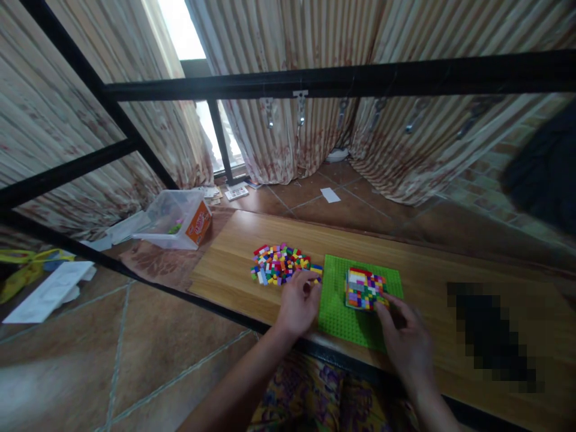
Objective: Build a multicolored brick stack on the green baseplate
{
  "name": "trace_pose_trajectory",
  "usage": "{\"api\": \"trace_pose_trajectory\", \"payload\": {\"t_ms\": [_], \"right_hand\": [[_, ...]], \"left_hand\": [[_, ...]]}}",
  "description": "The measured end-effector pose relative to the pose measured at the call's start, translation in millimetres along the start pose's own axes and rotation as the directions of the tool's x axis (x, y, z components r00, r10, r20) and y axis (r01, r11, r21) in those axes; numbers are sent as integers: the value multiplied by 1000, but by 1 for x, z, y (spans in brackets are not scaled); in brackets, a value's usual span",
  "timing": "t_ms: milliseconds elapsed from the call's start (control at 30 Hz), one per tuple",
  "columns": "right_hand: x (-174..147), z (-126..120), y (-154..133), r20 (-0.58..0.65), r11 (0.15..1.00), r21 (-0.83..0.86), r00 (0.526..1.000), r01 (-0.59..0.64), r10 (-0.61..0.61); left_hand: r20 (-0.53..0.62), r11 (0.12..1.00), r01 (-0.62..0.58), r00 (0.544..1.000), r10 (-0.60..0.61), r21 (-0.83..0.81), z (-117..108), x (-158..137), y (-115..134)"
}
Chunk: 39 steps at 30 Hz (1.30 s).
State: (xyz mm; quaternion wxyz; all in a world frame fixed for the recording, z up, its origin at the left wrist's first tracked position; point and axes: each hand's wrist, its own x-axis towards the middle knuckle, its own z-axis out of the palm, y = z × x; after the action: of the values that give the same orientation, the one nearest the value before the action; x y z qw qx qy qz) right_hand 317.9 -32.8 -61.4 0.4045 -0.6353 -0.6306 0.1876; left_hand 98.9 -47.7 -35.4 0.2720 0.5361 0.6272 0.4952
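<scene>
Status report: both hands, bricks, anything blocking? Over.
Left hand at loose brick pile. Right hand at edge of brick block. Block on green studded baseplate. No obstruction visible.

Left hand (299, 303): whether its grip holds a brick, cannot tell. Right hand (407, 339): hides lower right corner of green board (333, 315). Dark object on bench (225, 264): pixelated, identity unclear. Box label (198, 223): lettering too small. Curtains (292, 36): cut by top edge. Yellow item (15, 282): cut by left edge.
</scene>
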Motion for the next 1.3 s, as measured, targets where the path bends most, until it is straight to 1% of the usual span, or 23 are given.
{"api": "trace_pose_trajectory", "payload": {"t_ms": [67, 133, 200, 267, 367, 467, 533, 633, 800, 867, 933, 1033, 1100, 1167, 1200, 1233, 1300], "right_hand": [[-1, 0, 0, -10, 1000, -4, 1000, 6, -6], [-3, 0, 0, -11, 1000, -11, 1000, 7, -7], [-4, -1, 0, -4, 1000, -16, 1000, -6, 6], [-6, -1, 0, 1, 1000, -20, 1000, -22, 22], [-7, -2, 0, 8, 999, -30, 999, -34, 34], [-7, -2, 0, 12, 999, -24, 999, -43, 43], [-7, -3, 0, 8, 998, -23, 998, -54, 54], [-7, -2, 0, 6, 998, -13, 998, -60, 60], [-7, -2, 1, 19, 996, 11, 996, -88, 88], [-7, -3, 1, 21, 996, 10, 996, -90, 90], [-7, -5, -1, 5, 996, -10, 996, -85, 85], [-9, -9, -15, -64, 997, -20, 995, -79, 78], [-14, -9, -32, -74, 997, 40, 995, -70, 73], [-21, -5, -55, 29, 980, 181, 997, -78, 74], [-25, -3, -67, 116, 964, 248, 991, -95, 68], [-29, 0, -77, 197, 943, 308, 978, -125, 65], [-36, 6, -93, 349, 900, 383, 935, -209, 69]], "left_hand": [[-53, 997, 6, 999, -2, 81, -30, -6, -10], [-119, 979, 43, 993, -19, 199, -58, -10, -21], [-152, 937, 80, 988, -29, 340, -81, -11, -31], [-146, 874, 78, 989, -8, 480, -96, -10, -39], [-99, 771, 51, 995, 15, 635, -104, -5, -47], [-74, 702, 38, 997, 21, 711, -104, 2, -52], [-58, 683, 22, 998, 30, 730, -103, 6, -54], [-21, 684, -10, 999, 38, 729, -106, 11, -57], [12, 715, -28, 1000, 26, 698, -111, 19, -61], [5, 734, -38, 999, 46, 678, -112, 20, -58], [-19, 779, -53, 996, 84, 625, -113, 19, -51], [-46, 891, -96, 991, 129, 443, -106, 11, -31], [-33, 956, -96, 993, 109, 277, -94, 1, -13], [27, 995, -42, 999, 39, 93, -76, -10, 4], [99, 1000, -5, 995, 4, 10, -65, -17, 12], [174, 998, 26, 985, -15, -58, -55, -23, 18], [288, 988, 65, 957, -22, -141, -36, -35, 27]]}}
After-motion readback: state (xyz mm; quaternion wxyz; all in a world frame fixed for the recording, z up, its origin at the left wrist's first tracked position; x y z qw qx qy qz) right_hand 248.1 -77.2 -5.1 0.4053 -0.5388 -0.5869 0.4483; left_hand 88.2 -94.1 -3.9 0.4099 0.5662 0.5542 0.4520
